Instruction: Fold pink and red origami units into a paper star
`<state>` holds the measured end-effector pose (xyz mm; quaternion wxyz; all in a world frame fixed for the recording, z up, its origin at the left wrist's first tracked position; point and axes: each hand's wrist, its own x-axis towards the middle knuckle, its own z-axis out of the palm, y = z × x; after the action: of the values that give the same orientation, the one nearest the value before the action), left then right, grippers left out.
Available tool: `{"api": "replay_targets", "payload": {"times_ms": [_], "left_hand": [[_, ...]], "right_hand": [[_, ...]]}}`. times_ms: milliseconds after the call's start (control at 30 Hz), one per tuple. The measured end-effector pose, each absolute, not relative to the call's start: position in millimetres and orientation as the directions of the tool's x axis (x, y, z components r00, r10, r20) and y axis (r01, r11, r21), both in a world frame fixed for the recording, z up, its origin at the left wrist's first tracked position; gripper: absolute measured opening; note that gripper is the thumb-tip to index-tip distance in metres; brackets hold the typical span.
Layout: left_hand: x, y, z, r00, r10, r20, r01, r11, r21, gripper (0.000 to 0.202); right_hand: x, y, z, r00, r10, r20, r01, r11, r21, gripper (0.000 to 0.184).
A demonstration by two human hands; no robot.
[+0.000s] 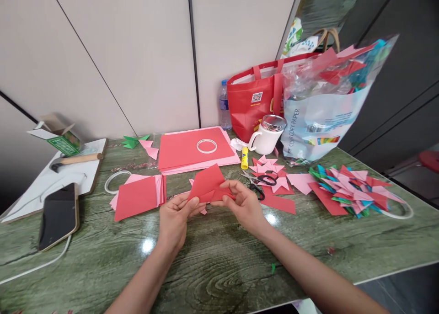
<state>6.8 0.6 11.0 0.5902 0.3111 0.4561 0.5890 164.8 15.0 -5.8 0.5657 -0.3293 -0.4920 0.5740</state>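
Between my two hands is a partly folded piece of red paper (208,182), raised over the table. My left hand (178,215) pinches its lower left edge between thumb and fingers. My right hand (243,204) grips the lower right side, where a folded flap shows. To the left lies a stack of red and pink paper squares (136,197). Beyond the held piece, large red and pink sheets (181,149) carry a roll of white tape (206,146). Black-handled scissors (262,181) lie just right of my right hand, beside pink and red folded stars (269,170).
A heap of colourful folded paper (353,188) sits at the right. Behind stand a white mug (267,138), a yellow glue stick (244,158), a red bag (250,103) and a plastic bag of paper (315,122). At left are a phone (60,215) and a hammer (77,159).
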Motion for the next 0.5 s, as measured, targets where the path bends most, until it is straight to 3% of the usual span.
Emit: {"api": "replay_targets", "payload": {"times_ms": [167, 333, 500], "left_hand": [[5.7, 1.6, 14.2, -0.094, 0.974, -0.208, -0.442, 0.146, 0.885, 0.029], [4.7, 1.9, 16.5, -0.117, 0.971, -0.21, -0.434, 0.14, 0.89, 0.028], [2.9, 2.5, 17.8, -0.064, 0.97, -0.235, -0.349, 0.199, 0.916, 0.029]], "right_hand": [[168.6, 14.4, -3.8, -0.183, 0.963, 0.195, -0.368, 0.117, -0.922, 0.014], [173.1, 15.9, -6.7, -0.232, 0.958, 0.171, -0.417, 0.061, -0.907, 0.026], [176.7, 20.9, -3.6, -0.05, 0.994, 0.102, -0.435, 0.07, -0.898, 0.018]]}}
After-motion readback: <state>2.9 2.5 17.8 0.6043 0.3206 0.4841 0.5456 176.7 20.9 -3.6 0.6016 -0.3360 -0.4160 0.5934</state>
